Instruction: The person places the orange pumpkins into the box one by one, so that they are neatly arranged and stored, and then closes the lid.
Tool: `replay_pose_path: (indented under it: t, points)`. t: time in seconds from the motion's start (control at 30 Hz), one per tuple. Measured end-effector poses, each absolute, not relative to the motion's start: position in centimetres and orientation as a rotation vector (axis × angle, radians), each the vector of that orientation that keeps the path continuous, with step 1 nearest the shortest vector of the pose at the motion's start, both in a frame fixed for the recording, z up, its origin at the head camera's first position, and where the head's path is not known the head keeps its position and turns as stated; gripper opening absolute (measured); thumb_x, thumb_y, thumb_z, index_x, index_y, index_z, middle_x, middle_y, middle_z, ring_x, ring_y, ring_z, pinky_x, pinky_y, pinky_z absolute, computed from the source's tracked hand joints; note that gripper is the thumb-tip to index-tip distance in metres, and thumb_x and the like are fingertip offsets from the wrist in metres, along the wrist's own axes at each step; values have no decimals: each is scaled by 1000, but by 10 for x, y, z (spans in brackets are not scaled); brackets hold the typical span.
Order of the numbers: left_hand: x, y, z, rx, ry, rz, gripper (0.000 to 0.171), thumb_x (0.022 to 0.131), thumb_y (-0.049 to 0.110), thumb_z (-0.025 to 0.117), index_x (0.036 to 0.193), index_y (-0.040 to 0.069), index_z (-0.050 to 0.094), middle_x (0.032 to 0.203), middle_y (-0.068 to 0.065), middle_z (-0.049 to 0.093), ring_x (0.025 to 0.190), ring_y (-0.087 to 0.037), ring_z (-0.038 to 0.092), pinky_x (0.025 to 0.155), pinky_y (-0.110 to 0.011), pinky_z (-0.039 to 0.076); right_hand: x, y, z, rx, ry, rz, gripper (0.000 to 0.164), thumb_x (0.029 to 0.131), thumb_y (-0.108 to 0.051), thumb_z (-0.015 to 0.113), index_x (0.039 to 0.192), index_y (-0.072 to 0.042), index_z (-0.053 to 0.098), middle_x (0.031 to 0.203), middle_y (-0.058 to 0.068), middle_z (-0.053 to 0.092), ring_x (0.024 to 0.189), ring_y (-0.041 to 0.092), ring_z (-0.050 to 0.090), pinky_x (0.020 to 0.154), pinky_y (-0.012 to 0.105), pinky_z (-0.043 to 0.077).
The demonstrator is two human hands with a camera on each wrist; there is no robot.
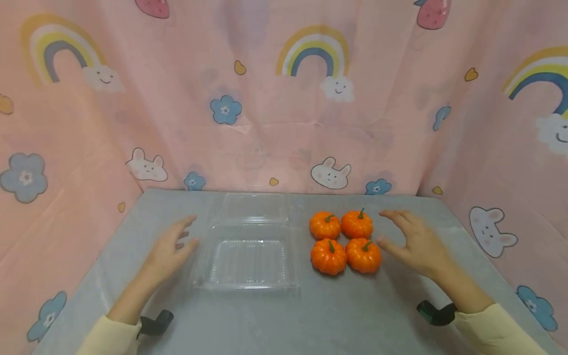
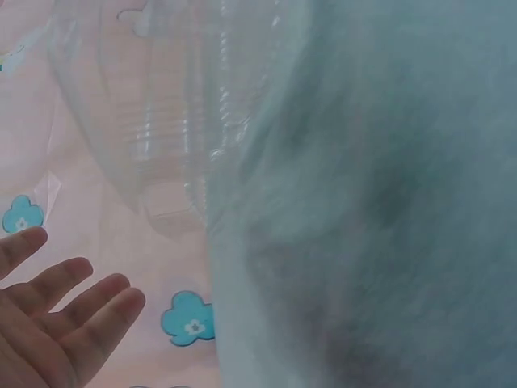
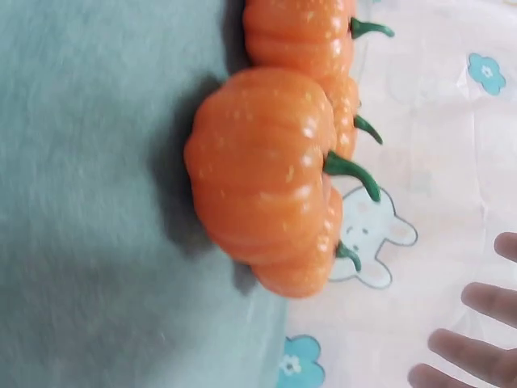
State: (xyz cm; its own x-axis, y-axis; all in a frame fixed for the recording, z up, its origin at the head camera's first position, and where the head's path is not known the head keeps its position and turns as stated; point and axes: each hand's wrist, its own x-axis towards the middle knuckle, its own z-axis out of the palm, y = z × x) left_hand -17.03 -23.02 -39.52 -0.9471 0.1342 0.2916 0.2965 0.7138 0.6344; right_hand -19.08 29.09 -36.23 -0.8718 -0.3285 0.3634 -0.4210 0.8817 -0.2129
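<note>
A clear plastic clamshell box (image 1: 246, 286) lies on the table left of the middle, its lid (image 1: 255, 208) folded back toward the far edge. Nothing lies inside it. To its right, several small orange toy pumpkins (image 1: 328, 257) with green stems sit close together in two rows. My left hand (image 1: 170, 250) hovers just left of the box, fingers spread and holding nothing. Beside the pumpkins' right side is my right hand (image 1: 414, 244), its thumb and fingers apart around air. In the right wrist view, the nearest pumpkin (image 3: 258, 166) partly hides those behind it.
A grey-blue cloth (image 1: 266, 320) covers the table. Pink curtains (image 1: 275, 143) with rainbows, rabbits and flowers hang behind and along both sides. A dark wrist-camera mount (image 1: 156, 323) sticks out by the left sleeve, and another mount (image 1: 437, 313) by the right.
</note>
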Motion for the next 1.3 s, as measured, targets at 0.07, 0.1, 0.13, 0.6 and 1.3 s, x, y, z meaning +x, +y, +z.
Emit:
replay_pose_path:
  t: [0.07, 0.1, 0.13, 0.6, 1.3]
  points:
    - [-169, -229, -399, -339, -2695, -1091, 53, 97, 18, 54, 144, 1, 38, 145, -26, 43, 120, -48, 53, 91, -57, 50, -190, 289, -364, 529, -2778, 486, 60, 87, -42, 67, 135, -9, 50, 134, 19, 54, 116, 40, 51, 89, 64, 46]
    - [-169, -228, -401, -333, -2695, -1114, 53, 97, 18, 54, 144, 2, 38, 144, -26, 43, 120, -48, 53, 92, -57, 50, -190, 288, -366, 514, -2796, 525, 61, 87, -41, 67, 135, -9, 50, 134, 18, 53, 115, 39, 52, 88, 62, 48]
    - [-168, -227, -404, -327, -2696, -1132, 52, 97, 18, 53, 144, 2, 38, 144, -26, 44, 120, -47, 53, 91, -57, 50, -189, 286, -367, 500, -2812, 567, 61, 87, -42, 67, 135, -9, 50, 135, 18, 53, 114, 39, 53, 86, 60, 50]
    - [-168, -219, -419, -181, -2765, -1392, 53, 99, 27, 50, 148, 15, 35, 147, -19, 43, 125, -41, 52, 94, -54, 51, -195, 288, -396, 437, -2816, 1116, 57, 86, -26, 72, 133, -2, 51, 131, 22, 56, 110, 43, 60, 85, 55, 54]
    - [-168, -216, -428, -74, -2720, -1652, 54, 96, 21, 52, 147, 17, 35, 147, -19, 43, 124, -42, 53, 88, -45, 56, -200, 286, -417, 298, -3012, 1168, 64, 79, -30, 77, 135, -10, 53, 143, 24, 44, 117, 47, 53, 84, 56, 53]
